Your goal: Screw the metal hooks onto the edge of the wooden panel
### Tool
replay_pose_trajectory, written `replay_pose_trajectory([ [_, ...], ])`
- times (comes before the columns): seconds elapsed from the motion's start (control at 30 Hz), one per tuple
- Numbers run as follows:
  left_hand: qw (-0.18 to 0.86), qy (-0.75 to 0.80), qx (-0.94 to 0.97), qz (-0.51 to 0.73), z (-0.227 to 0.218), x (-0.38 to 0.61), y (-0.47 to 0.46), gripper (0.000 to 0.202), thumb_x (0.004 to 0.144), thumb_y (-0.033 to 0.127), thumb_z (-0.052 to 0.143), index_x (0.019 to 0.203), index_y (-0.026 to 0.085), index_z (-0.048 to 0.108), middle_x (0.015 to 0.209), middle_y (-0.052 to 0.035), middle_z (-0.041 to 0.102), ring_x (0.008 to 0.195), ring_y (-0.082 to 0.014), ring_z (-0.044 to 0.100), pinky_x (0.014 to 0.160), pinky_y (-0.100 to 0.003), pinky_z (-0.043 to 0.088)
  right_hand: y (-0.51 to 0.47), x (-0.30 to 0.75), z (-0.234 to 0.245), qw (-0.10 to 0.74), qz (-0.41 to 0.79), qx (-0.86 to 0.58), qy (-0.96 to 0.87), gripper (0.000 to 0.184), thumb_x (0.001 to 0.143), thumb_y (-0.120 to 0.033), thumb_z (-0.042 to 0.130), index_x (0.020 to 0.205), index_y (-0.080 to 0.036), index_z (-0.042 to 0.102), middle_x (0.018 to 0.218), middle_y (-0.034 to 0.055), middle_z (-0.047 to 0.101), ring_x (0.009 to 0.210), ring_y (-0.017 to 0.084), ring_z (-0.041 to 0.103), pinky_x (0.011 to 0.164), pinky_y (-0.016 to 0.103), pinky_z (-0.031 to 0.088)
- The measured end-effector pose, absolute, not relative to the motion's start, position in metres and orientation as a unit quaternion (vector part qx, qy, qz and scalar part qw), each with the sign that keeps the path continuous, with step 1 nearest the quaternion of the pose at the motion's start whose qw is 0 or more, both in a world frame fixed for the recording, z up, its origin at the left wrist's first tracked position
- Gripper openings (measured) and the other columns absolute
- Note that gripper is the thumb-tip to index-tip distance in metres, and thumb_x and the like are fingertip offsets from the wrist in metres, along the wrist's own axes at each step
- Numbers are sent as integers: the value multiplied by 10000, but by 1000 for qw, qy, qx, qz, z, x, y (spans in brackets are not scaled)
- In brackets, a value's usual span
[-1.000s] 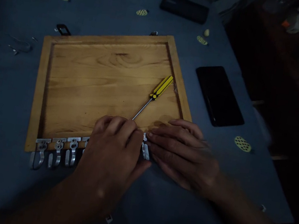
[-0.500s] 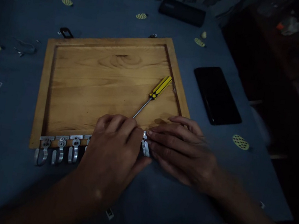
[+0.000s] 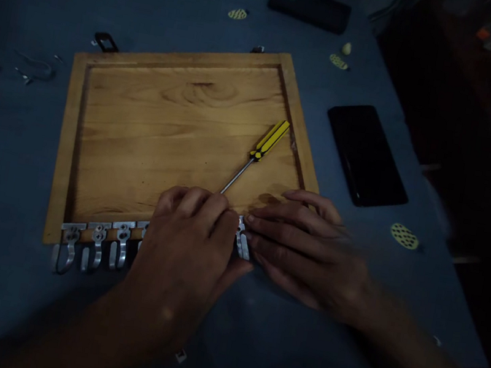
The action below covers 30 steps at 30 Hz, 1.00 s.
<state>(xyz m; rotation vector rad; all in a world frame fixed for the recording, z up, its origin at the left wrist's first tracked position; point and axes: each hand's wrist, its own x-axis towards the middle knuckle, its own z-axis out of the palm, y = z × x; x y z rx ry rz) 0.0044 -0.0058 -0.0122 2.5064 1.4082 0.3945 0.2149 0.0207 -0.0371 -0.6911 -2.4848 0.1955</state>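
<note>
A shallow wooden tray-like frame (image 3: 192, 138) lies on the blue tablecloth. Along its near edge runs a row of silver metal hooks, the leftmost hook (image 3: 71, 237) standing at the corner. My left hand (image 3: 191, 250) is closed over the near edge, its curled fingers covering the middle of the row. Its thumb and forefinger are at a metal hook (image 3: 242, 239) on the right. My right hand (image 3: 305, 249) presses its fingertips together against that hook from the right. Inside the frame rests a yellow-and-black screwdriver (image 3: 263, 148), its tip hidden behind my left hand.
A black smartphone (image 3: 368, 155) lies to the right of the frame. At the back is a dark oblong case (image 3: 309, 6), with a small pale object (image 3: 346, 49) near it. A black loop (image 3: 106, 42) shows behind the frame. The table's edge (image 3: 446, 241) drops off at the right.
The view has shifted slightly, so the table's contents appear a little higher and more spread out. Both hands keep their places at the hook; the screwdriver lies as before.
</note>
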Motion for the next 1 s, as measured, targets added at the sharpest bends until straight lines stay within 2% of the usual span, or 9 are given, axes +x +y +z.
replay_pose_trajectory([
  [0.47,121,488,855,127,-11,5,-7,301,889,442,720,1008,167,693,1056,-99,692,990,-303,580,902,-491,462,19,216,-39,261,57,-259,-928,116,969,-258,555,968,-288,667,1008,-39,806,963,201,752,1005,468,526],
  [0.77,117,485,858,126,-12,5,-7,294,872,433,742,990,169,691,1050,-104,701,972,-300,594,894,-494,477,20,217,-39,268,69,-256,-926,91,948,-258,586,954,-287,672,1010,-33,796,965,209,743,994,498,541],
  [0.87,119,485,857,129,-11,3,-7,366,849,487,754,1023,173,684,1047,-103,703,976,-304,604,903,-504,482,19,217,-39,258,80,-263,-926,107,929,-236,605,966,-283,693,1035,-30,791,971,227,743,1035,522,526],
  [0.93,143,485,850,146,-6,-2,-6,406,856,526,733,1069,186,674,1027,-88,705,963,-296,618,878,-488,497,19,216,-39,257,83,-262,-926,131,923,-223,601,964,-289,707,1035,-29,791,975,229,740,1054,505,519],
  [1.0,182,487,834,184,3,-10,-3,321,918,490,669,1082,215,667,1007,-57,708,945,-263,638,828,-427,514,20,216,-39,264,78,-256,-927,134,931,-224,589,967,-282,705,1019,-23,793,985,218,733,1060,475,512],
])
